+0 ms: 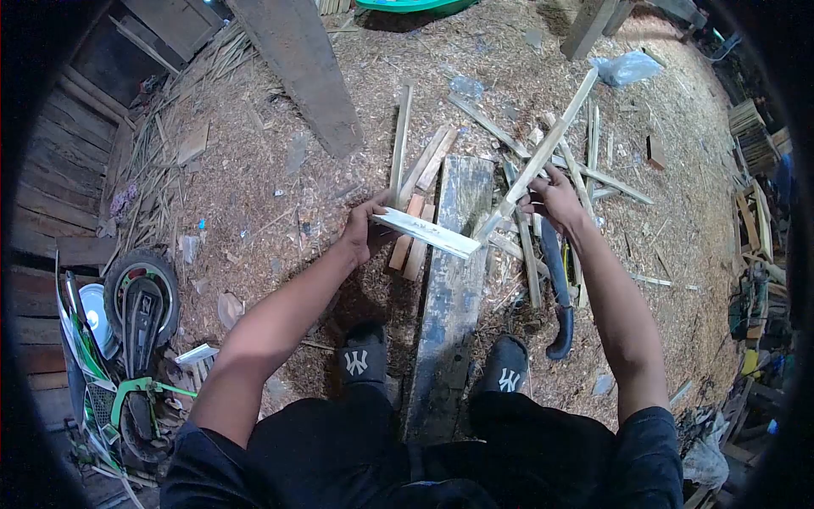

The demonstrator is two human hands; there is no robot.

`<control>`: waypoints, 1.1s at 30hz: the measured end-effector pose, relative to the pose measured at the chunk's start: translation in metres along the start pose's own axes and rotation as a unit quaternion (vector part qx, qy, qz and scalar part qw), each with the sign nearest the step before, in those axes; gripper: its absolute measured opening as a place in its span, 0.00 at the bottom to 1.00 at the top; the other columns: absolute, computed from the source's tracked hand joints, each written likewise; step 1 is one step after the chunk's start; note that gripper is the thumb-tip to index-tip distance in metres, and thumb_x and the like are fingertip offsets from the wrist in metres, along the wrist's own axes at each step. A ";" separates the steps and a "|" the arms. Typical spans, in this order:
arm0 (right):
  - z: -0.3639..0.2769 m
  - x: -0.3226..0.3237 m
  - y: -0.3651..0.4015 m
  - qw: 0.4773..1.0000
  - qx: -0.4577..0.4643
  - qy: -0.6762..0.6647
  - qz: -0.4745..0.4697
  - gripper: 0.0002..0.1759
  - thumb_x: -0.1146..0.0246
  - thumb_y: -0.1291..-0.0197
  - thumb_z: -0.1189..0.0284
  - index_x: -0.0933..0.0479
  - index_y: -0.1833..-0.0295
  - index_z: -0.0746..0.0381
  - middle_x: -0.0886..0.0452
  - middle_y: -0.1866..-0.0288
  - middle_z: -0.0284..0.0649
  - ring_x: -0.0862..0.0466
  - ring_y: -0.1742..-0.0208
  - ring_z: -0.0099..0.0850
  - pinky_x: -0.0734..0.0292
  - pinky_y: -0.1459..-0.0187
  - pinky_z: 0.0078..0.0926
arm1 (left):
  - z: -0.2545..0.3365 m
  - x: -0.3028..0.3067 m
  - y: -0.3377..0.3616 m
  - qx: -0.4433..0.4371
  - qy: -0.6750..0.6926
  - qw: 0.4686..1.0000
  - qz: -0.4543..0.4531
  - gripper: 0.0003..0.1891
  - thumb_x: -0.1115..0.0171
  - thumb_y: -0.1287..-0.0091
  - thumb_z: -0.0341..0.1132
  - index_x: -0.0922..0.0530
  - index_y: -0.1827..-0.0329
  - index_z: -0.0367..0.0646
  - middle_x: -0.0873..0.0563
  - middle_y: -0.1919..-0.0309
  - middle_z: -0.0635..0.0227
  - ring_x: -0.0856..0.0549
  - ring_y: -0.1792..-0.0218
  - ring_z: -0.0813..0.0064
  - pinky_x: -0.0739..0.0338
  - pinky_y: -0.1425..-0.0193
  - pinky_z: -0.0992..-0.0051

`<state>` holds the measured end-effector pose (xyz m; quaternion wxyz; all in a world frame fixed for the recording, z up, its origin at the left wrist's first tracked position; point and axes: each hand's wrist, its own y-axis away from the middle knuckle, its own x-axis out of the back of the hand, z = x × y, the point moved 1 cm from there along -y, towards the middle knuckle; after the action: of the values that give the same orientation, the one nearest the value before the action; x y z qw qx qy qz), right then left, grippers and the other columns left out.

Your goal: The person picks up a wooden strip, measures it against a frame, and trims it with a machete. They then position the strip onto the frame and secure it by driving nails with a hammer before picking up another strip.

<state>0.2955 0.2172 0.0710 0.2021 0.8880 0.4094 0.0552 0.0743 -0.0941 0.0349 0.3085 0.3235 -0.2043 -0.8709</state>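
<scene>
While our left hand (360, 233) grips one end of the flat pale slat (424, 231) and our right hand (555, 199) closes round the long stick (543, 153), slim, pale and tilted up rightward above the plank (454, 288), we should probably steady both wrists where stick and slat seem to meet.

**Parts covered or cut off**

The left hand (363, 233) covers the left end of the pale flat strip (428, 232). The right hand (555, 199) hides a part of the long stick (564, 123). The near end of the plank (454, 288) goes under dark clothing. The motorcycle (127, 339), near left, is cut by the dark border.
</scene>
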 end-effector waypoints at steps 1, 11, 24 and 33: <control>0.002 0.000 0.001 1.000 -0.010 -0.005 -0.013 0.24 0.41 0.27 0.75 0.33 0.28 0.62 0.18 0.55 0.43 0.14 0.65 0.32 0.11 0.63 0.32 | 0.001 -0.003 0.002 0.003 -0.016 1.000 0.003 0.40 0.49 0.41 0.40 0.39 0.19 0.48 0.18 0.46 0.59 0.14 0.48 0.66 0.16 0.41 0.63; 0.024 -0.018 0.006 0.976 -0.052 -0.099 -0.185 0.24 0.42 0.24 0.66 0.30 0.27 0.60 0.17 0.52 0.39 0.12 0.58 0.30 0.10 0.54 0.30 | -0.003 -0.015 -0.006 -0.016 -0.005 0.998 -0.057 0.42 0.49 0.40 0.40 0.43 0.18 0.45 0.22 0.41 0.56 0.14 0.49 0.67 0.13 0.47 0.71; 0.045 -0.010 0.005 0.951 -0.118 -0.046 -0.281 0.25 0.37 0.28 0.67 0.27 0.30 0.66 0.17 0.43 0.40 0.15 0.46 0.28 0.15 0.46 0.30 | -0.007 -0.016 -0.009 -0.001 -0.003 0.999 -0.044 0.42 0.48 0.40 0.41 0.44 0.18 0.47 0.18 0.53 0.59 0.13 0.54 0.71 0.14 0.52 0.70; 0.045 -0.012 0.005 0.954 -0.125 -0.054 -0.267 0.22 0.37 0.28 0.70 0.25 0.33 0.66 0.14 0.48 0.41 0.13 0.49 0.32 0.14 0.47 0.32 | -0.005 -0.019 -0.003 -0.001 -0.012 1.000 -0.022 0.41 0.48 0.39 0.41 0.41 0.19 0.45 0.19 0.47 0.59 0.14 0.52 0.67 0.16 0.46 0.65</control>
<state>0.3024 0.1912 0.0330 0.3412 0.7155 0.6096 0.0018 0.0880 -0.0800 0.0386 0.2873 0.3174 -0.1995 -0.8814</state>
